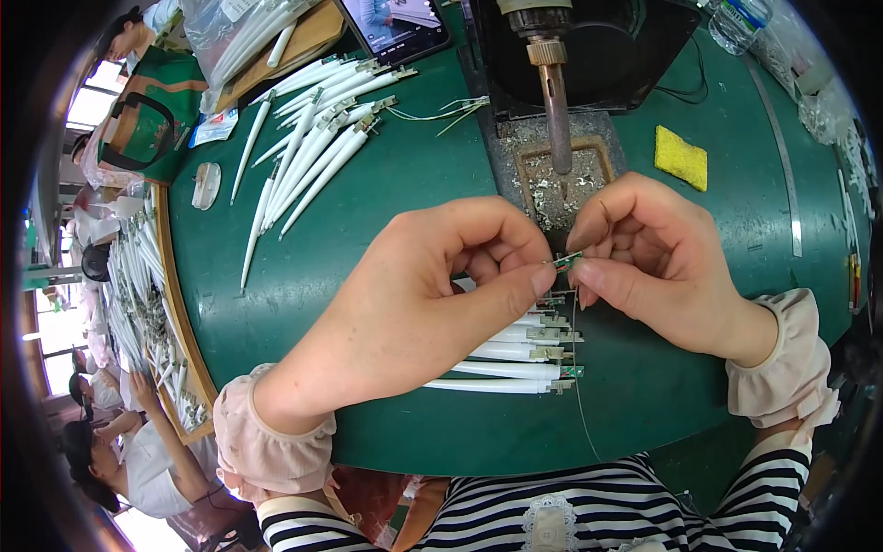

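My left hand (432, 285) and my right hand (658, 267) meet in front of the soldering iron (556, 110), thumbs and forefingers pinched. Between their fingertips sits a small green circuit board (568, 260) with a bit of red on it. Whether a white rod is attached to it is hidden behind my left hand. Below the fingers, several white tapered rods (515, 371) lie side by side, their metal clips and little green boards pointing right. A thin wire (580, 405) runs down past those ends toward the table edge. The iron's tip hangs over a tray (522, 175) of solder scraps.
More white rods (317, 166) are heaped at the left, near a phone (395, 32). A yellow sponge (682, 158) and a steel ruler (786, 166) lie to the right. Beyond the left edge, a wood-framed box (172, 294) holds many rods; another person (152, 460) sits there.
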Demonstrator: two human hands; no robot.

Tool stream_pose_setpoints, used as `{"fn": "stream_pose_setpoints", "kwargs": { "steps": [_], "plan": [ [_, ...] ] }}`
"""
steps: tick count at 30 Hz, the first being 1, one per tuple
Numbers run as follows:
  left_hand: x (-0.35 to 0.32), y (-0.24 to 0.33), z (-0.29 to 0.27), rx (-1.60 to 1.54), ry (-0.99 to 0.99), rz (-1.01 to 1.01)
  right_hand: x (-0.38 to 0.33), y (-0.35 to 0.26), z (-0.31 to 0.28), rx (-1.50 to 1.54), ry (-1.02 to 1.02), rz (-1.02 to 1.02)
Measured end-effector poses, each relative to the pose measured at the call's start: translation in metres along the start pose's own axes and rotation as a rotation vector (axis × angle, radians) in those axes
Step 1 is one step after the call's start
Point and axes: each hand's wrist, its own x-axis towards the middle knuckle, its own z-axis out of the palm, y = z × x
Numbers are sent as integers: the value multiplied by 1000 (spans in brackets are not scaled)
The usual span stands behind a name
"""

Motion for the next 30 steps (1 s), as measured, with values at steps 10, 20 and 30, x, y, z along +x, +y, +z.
{"fn": "stream_pose_setpoints", "kwargs": {
  "steps": [10,20,30],
  "plan": [
    [2,-8,4,99,44,128,1,-1,0,-21,-6,6],
    [2,-9,4,94,58,117,2,0,-2,-12,-31,-2],
    [1,-6,3,21,44,37,2,-1,-1,-18,-10,-2]
  ]
}}
